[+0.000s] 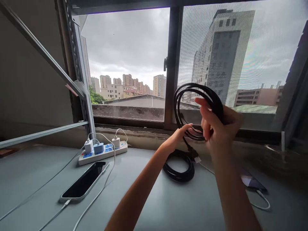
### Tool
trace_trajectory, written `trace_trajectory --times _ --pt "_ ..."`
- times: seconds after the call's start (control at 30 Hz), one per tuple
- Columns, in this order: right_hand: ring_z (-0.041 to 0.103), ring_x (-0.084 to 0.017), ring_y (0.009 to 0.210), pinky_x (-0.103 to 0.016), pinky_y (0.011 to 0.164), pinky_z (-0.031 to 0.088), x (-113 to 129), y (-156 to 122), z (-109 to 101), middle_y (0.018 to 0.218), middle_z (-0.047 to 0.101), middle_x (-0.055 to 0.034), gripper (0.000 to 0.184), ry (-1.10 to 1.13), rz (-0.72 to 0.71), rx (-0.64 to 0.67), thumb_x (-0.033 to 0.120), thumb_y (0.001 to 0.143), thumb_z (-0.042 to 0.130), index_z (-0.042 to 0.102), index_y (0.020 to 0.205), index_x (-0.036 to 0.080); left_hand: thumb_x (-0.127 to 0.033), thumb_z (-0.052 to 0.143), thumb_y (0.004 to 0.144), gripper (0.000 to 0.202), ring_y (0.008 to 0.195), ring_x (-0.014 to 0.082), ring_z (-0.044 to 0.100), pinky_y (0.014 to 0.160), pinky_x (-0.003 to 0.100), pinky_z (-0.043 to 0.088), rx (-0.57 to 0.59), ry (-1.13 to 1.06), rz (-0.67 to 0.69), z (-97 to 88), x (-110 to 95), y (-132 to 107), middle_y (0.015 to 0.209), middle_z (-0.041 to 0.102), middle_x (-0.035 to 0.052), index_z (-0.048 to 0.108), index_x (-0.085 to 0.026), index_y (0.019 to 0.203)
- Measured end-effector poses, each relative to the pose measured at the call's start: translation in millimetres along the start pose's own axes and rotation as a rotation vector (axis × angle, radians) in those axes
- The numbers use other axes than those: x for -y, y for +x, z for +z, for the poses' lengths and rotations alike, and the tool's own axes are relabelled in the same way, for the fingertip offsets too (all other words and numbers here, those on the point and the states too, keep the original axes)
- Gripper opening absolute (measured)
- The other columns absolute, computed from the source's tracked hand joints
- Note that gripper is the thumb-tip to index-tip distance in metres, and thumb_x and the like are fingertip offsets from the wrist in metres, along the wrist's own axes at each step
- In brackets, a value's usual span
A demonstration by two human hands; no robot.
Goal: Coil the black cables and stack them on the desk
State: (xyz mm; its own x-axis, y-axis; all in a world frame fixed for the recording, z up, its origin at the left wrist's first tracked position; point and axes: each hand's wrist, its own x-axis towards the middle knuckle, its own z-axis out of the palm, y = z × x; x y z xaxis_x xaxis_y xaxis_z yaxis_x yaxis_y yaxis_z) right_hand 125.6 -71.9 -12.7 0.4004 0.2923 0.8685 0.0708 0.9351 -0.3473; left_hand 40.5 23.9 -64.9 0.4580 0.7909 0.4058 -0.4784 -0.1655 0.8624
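Observation:
A black cable (183, 86) is wound into a coil and held up in front of the window. My right hand (221, 123) is closed around the coil's right side. At the coil's lower left, my left hand (176, 138) pinches the cable, its fingers partly hidden. From there a strand hangs down to a black plug (192, 154) with a light metal end. Just below, a second black coil (179, 176) lies on the grey table (149, 199); whether it belongs to the same cable I cannot tell.
A white power strip (103, 154) with several chargers sits at the left by the window. A phone (84, 181) on a white cable lies in front of it. Another phone (253, 183) charges at the right. A metal rack post (83, 73) rises at left.

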Motion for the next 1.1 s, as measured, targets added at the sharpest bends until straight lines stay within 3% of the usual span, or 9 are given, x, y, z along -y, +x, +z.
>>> trace_trajectory --times 0.13,0.23,0.33,0.47,0.57,0.67,0.87,0.97,1.1 --pt "0.026 -0.006 0.029 -0.021 0.031 0.018 -35 14 -4 0.039 0.035 0.0101 0.026 0.182 0.294 -0.192 0.034 0.071 0.060 0.067 0.091 0.018 -0.041 0.061 0.080 0.024 0.074 0.0177 0.067 0.070 0.027 0.050 -0.112 -0.095 0.062 3.5 -13 11 0.079 0.070 0.0050 0.062 -0.017 0.086" --pt "0.038 -0.005 0.032 -0.018 0.034 0.029 -58 20 -8 0.048 0.047 0.0079 0.029 0.089 0.477 -0.189 0.031 0.067 0.058 0.064 0.090 0.014 -0.046 0.061 0.081 0.030 0.068 0.0169 0.067 0.068 0.028 0.051 -0.184 -0.231 0.163 0.2 -21 14 0.066 0.064 0.0000 0.050 -0.019 0.077" --pt "0.051 -0.009 0.036 -0.019 0.036 0.040 -65 18 -9 0.060 0.059 0.0031 0.034 -0.169 0.392 -0.088 0.032 0.071 0.057 0.061 0.099 0.013 -0.050 0.065 0.077 0.035 0.049 0.0102 0.056 0.053 0.020 0.045 -0.207 -0.158 0.295 -6.7 -30 12 0.050 0.047 -0.0063 0.048 -0.019 0.075" --pt "0.046 -0.008 0.030 -0.019 0.027 0.033 -58 12 -6 0.072 0.062 0.0017 0.033 -0.317 0.206 0.002 0.033 0.080 0.056 0.055 0.109 0.018 -0.052 0.066 0.075 0.037 0.034 0.0025 0.031 0.035 0.016 0.024 -0.228 0.043 0.405 -12.9 -48 5 0.046 0.031 -0.0097 0.057 -0.016 0.081" --pt "0.042 -0.006 0.034 -0.019 0.029 0.033 -54 12 -3 0.078 0.062 0.0012 0.033 -0.323 0.142 0.000 0.032 0.081 0.057 0.054 0.112 0.021 -0.052 0.065 0.075 0.041 0.032 0.0009 0.023 0.032 0.017 0.015 -0.176 0.143 0.310 -12.2 -61 -2 0.047 0.028 -0.0102 0.061 -0.014 0.088" --pt "0.048 -0.009 0.049 -0.021 0.042 0.042 -56 13 -6 0.089 0.062 -0.0021 0.038 -0.434 0.043 -0.110 0.030 0.077 0.063 0.056 0.113 0.021 -0.052 0.069 0.071 0.041 0.031 0.0000 0.021 0.032 0.017 0.011 -0.103 0.209 0.227 -8.8 -69 -9 0.046 0.028 -0.0106 0.060 -0.014 0.086" --pt "0.057 -0.019 0.085 -0.031 0.068 0.050 -70 17 -19 0.120 0.052 -0.0121 0.053 -0.603 -0.056 -0.160 0.027 0.073 0.066 0.055 0.124 0.019 -0.069 0.056 0.071 0.055 0.030 0.0005 0.017 0.032 0.018 0.007 -0.055 0.289 0.170 0.4 -75 -16 0.039 0.026 -0.0095 0.041 -0.018 0.057" --pt "0.058 -0.018 0.080 -0.033 0.070 0.051 -73 20 -23 0.112 0.055 -0.0114 0.040 -0.565 -0.041 -0.093 0.028 0.075 0.063 0.064 0.113 0.017 -0.061 0.059 0.075 0.060 0.030 0.0008 0.015 0.031 0.020 0.007 -0.123 0.312 0.140 5.5 -76 -18 0.036 0.020 -0.0088 0.024 -0.020 0.049" --pt "0.058 -0.018 0.074 -0.031 0.072 0.047 -67 23 -25 0.083 0.063 -0.0062 0.029 -0.604 -0.002 -0.009 0.037 0.074 0.066 0.073 0.092 0.015 -0.052 0.062 0.078 0.061 0.030 0.0011 0.014 0.031 0.021 0.007 -0.239 0.310 0.165 8.7 -78 -19 0.035 0.017 -0.0085 0.020 -0.020 0.046"
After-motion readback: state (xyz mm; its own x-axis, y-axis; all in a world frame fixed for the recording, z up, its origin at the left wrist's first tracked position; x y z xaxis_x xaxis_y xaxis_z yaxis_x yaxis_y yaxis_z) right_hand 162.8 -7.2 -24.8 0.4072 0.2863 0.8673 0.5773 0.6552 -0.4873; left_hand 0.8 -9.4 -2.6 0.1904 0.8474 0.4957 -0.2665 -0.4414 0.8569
